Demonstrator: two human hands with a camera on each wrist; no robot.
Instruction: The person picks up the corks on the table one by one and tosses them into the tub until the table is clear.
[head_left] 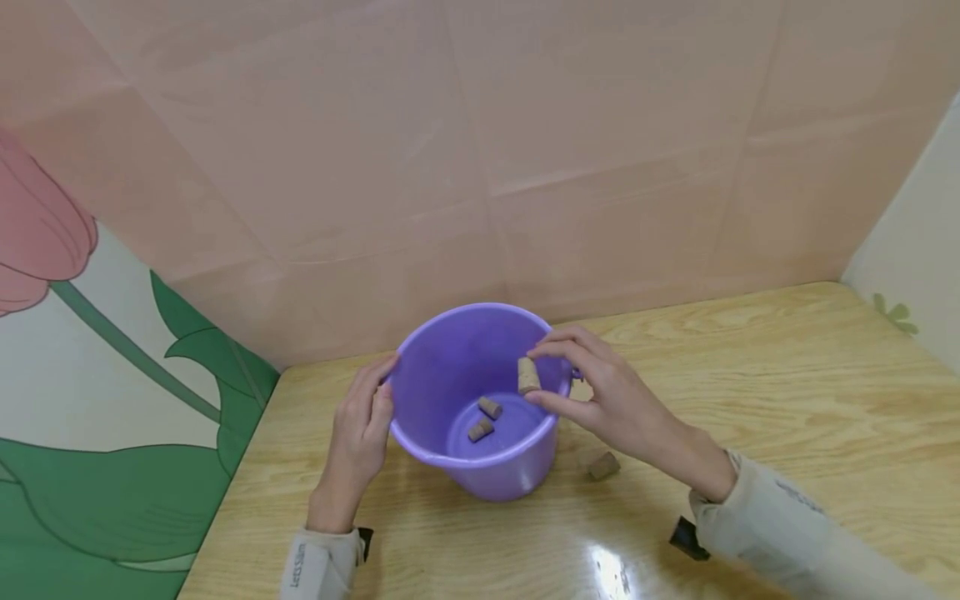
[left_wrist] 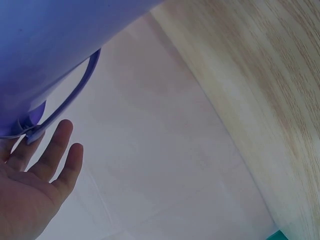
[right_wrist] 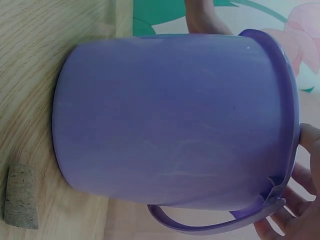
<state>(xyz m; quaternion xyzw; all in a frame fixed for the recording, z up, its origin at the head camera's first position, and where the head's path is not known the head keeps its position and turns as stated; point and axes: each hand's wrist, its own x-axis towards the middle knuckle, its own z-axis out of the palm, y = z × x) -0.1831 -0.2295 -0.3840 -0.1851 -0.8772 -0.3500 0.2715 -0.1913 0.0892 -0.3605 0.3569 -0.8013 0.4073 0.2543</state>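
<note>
A purple bucket [head_left: 501, 477] stands upright on the wooden table. At its left rim my left hand [head_left: 356, 437] holds on, thumb and index finger at the edge. In the left wrist view the other fingers [left_wrist: 50, 157] of that hand spread beside the bucket's handle [left_wrist: 75, 95]. My right hand [head_left: 630, 408] pinches a cork [head_left: 528, 376] between thumb and fingertips, over the right side of the opening. Inside on the bottom lie two corks, one cork [head_left: 490, 407] just behind the other cork [head_left: 480, 430]. Another cork [head_left: 603, 466] lies on the table, right of the bucket.
The wood-grain table [head_left: 750, 400] meets a pinkish sheet-covered wall [head_left: 465, 167] behind the bucket. A wall with painted flowers and green leaves [head_left: 135, 500] runs along the left, and a pale wall [head_left: 922, 250] stands at the right.
</note>
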